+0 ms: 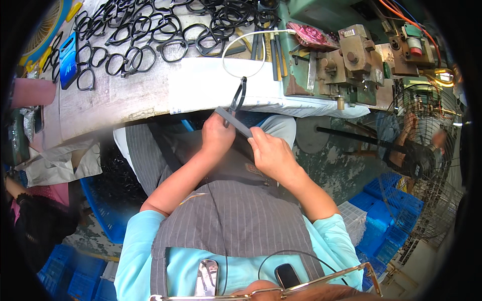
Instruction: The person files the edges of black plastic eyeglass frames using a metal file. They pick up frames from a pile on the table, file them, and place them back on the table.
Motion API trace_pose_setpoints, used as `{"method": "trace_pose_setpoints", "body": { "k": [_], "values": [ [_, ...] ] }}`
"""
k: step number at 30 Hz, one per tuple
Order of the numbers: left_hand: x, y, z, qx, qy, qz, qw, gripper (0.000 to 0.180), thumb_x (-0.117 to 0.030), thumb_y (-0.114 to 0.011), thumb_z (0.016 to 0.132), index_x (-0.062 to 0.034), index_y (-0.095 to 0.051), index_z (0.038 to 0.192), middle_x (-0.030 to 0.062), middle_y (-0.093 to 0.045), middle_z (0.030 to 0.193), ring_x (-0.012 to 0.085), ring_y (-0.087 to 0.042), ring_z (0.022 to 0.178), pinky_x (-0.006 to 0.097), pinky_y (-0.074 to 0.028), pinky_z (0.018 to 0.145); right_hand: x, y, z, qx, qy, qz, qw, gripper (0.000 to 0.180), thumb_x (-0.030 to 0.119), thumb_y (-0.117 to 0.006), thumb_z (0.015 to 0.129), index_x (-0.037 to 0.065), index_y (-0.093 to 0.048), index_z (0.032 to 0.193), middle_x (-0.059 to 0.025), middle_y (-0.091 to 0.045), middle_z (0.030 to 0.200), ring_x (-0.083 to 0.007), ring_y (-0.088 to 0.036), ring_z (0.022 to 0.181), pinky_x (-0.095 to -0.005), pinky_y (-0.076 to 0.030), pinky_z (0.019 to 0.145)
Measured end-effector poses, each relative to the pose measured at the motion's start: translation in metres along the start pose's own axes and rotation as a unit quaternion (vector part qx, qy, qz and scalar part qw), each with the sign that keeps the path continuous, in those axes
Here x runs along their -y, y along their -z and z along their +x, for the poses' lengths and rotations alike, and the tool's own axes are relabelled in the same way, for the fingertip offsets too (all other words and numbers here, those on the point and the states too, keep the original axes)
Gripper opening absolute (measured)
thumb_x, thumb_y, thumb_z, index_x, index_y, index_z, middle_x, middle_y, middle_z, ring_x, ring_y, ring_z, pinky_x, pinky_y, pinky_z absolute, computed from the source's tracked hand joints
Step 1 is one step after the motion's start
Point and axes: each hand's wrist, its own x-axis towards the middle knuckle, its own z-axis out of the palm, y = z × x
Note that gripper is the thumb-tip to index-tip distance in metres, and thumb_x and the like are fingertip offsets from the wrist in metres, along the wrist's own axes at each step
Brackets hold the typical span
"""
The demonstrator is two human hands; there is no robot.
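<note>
My left hand (218, 134) is closed around a black eyeglass frame (239, 96), which sticks up past my fingers at the table's front edge. In my right hand (273, 156) is one end of a flat grey file (235, 123). The file slants across the frame, and its far end lies by my left fingers. Whether file and frame touch, I cannot tell. Both hands are over my lap, in front of the white sheet (201, 83) on the table.
Many black eyeglass frames (138, 30) are piled along the back of the table (100, 108). Several files (275, 55) lie beside a green machine (354, 52) at the right. A black floor fan (419, 158) and blue crates (376, 213) stand to the right. A blue phone box (69, 60) lies at the left.
</note>
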Motion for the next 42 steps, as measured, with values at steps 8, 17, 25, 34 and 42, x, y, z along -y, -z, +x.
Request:
{"method": "trace_pose_setpoints", "body": {
  "k": [8,17,25,34,42],
  "values": [
    [0.001,0.000,0.001,-0.021,-0.046,0.027,0.998,0.012,-0.010,-0.063,0.087,0.0017,-0.061,0.090,0.0180,-0.060,0.071,0.0303,-0.058,0.062,0.036,-0.045,0.059,-0.004,-0.007,0.010,-0.134,0.088,0.012,0.987,0.014,0.014,-0.055,0.088,0.002,-0.047,0.089,-0.0207,-0.061,0.067,-0.0424,-0.060,0.062,-0.0516,-0.048,0.054],
    [-0.001,0.002,0.000,0.010,0.030,-0.002,1.000,0.012,-0.008,-0.060,0.082,-0.0012,-0.063,0.092,0.0208,-0.063,0.079,0.0389,-0.061,0.074,0.040,-0.049,0.067,-0.003,-0.009,0.017,-0.145,0.085,0.010,0.986,0.016,0.018,-0.055,0.089,0.004,-0.047,0.089,-0.0199,-0.061,0.069,-0.0410,-0.060,0.058,-0.0502,-0.049,0.052],
    [-0.007,0.004,0.001,0.023,0.055,0.036,0.998,0.013,-0.011,-0.063,0.081,-0.0024,-0.063,0.090,0.0214,-0.063,0.077,0.0397,-0.061,0.073,0.043,-0.048,0.065,0.001,-0.018,0.011,-0.140,0.085,0.004,0.986,0.014,0.016,-0.056,0.088,0.005,-0.048,0.089,-0.0167,-0.058,0.065,-0.0374,-0.061,0.056,-0.0470,-0.050,0.049],
    [-0.004,0.000,0.000,-0.019,-0.029,0.058,0.998,0.015,-0.011,-0.061,0.088,0.0017,-0.056,0.080,0.0190,-0.061,0.070,0.0308,-0.058,0.061,0.037,-0.045,0.058,0.001,-0.017,-0.004,-0.090,0.035,-0.023,0.995,0.014,0.014,-0.055,0.089,0.005,-0.047,0.095,-0.0168,-0.059,0.068,-0.0387,-0.061,0.059,-0.0475,-0.050,0.051],
    [-0.007,0.003,0.000,0.016,0.037,-0.003,0.999,0.011,-0.010,-0.061,0.081,-0.0012,-0.062,0.087,0.0205,-0.064,0.078,0.0374,-0.062,0.072,0.041,-0.048,0.065,0.002,-0.023,0.005,-0.156,0.061,-0.020,0.986,0.013,0.015,-0.056,0.088,0.005,-0.048,0.091,-0.0152,-0.056,0.064,-0.0359,-0.060,0.054,-0.0445,-0.049,0.047]
  ]
}}
